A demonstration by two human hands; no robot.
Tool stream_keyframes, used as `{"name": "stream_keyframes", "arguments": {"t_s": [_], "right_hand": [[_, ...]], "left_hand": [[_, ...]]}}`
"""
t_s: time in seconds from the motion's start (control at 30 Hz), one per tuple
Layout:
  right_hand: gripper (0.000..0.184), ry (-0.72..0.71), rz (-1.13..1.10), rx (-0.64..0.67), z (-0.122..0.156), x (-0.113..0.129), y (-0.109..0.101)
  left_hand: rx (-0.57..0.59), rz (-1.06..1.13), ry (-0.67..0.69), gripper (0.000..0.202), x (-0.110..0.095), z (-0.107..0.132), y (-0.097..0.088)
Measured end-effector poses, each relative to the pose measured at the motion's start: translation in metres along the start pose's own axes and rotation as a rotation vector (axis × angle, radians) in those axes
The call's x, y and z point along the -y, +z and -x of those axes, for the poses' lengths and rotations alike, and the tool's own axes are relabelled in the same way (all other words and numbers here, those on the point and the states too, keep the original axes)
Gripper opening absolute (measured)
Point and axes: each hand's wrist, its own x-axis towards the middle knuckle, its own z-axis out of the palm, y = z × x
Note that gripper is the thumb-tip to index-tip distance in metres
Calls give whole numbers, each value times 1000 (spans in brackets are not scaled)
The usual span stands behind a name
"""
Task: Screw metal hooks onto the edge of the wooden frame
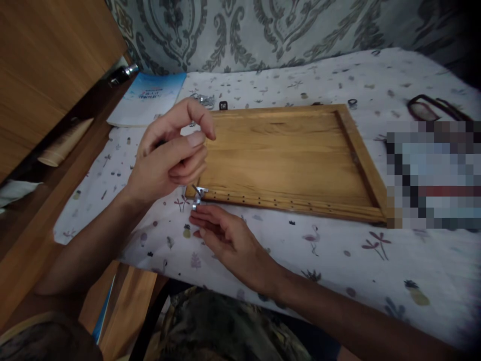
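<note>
My left hand (171, 153) is raised over the left end of a shallow wooden panel with a raised rim (278, 150). Its fingers are curled in with the thumb close to them; whatever may be inside is hidden. A small silver metal bracket (199, 194) sits at the panel's near left corner, with a thin dark rod slanting up from it. Just below the bracket is my right hand (233, 240), its fingers loosely extended and slightly apart. The fingertips reach the bracket's lower end and seem to touch it. Small dark holes run along the panel's near rim.
A blue and white booklet (150, 98) lies at the back left, beside small metal parts (203, 100) and a small black square piece (223, 105). Glasses (432, 108) rest at the right, near a blurred-out area. A wooden cabinet (56, 65) borders the left side.
</note>
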Motion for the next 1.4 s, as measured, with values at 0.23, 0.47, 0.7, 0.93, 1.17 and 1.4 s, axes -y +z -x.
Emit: {"name": "stream_keyframes", "arguments": {"t_s": [0.23,0.47,0.7,0.93,1.17,1.4], "right_hand": [[31,-3,1,-4,0,0,1],[32,-8,-9,-13,0,-1,1],[31,0,-4,-10,0,0,1],[31,19,-17,5,-1,2,1],[31,-23,-6,8,-1,-1,1],[28,-41,-9,-7,-5,-8,-1]], "left_hand": [[-322,10,137,31,9,-2,16],[-311,2,113,43,9,0,20],[-184,0,75,35,7,-2,15],[-133,-37,37,36,5,-1,14],[-33,7,27,35,4,-1,13],[-242,-48,235,26,-6,-1,3]]}}
